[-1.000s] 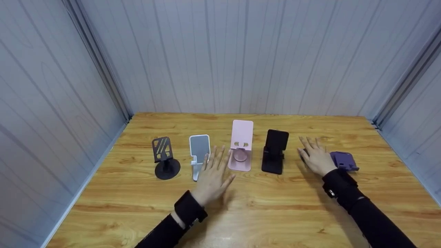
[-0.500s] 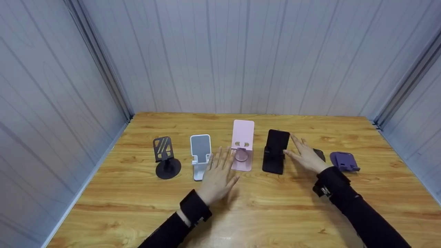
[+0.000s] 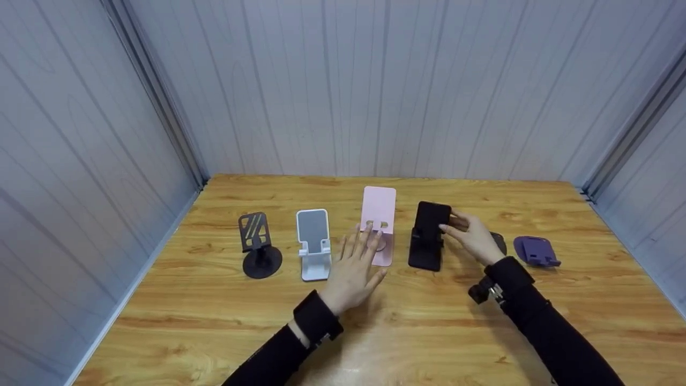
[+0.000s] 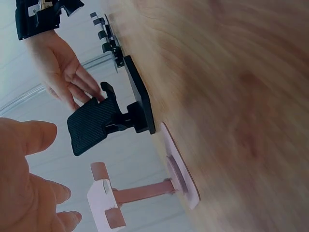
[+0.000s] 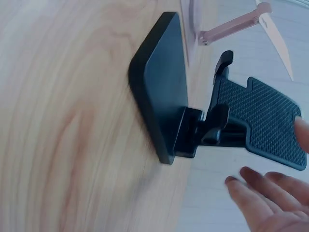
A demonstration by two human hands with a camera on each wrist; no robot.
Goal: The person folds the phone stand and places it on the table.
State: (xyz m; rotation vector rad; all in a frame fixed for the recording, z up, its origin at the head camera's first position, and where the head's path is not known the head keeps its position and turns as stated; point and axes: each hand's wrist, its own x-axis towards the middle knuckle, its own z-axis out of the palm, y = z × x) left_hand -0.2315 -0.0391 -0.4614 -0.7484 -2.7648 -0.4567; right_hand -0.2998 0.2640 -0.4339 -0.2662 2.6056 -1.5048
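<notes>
My right hand (image 3: 474, 238) is at the upper right edge of a black phone stand (image 3: 429, 225), which stands upright on its flat base. In the right wrist view, the thumb (image 5: 302, 133) overlaps the stand's textured plate (image 5: 270, 121), while the other fingers lie apart from it, loosely bent. Whether the thumb touches cannot be told. My left hand (image 3: 351, 273), fingers spread, hovers in front of a pink phone stand (image 3: 379, 203) and hides part of its base. It holds nothing; in the left wrist view, space separates its fingertips (image 4: 71, 220) from the pink stand (image 4: 145, 193).
On the wooden table (image 3: 396, 332), a white phone stand (image 3: 316, 267) and a dark grey round-based one (image 3: 261, 262) stand at left. Right of the black stand lie a dark folded stand (image 3: 499, 244), partly hidden, and a purple folded one (image 3: 537, 250). Panel walls (image 3: 353, 96) enclose the table.
My right hand has moved left from over the dark folded stand to the black stand's edge, its thumb and fingers drawing closer together. My left hand has drifted right, from the white stand towards the pink one.
</notes>
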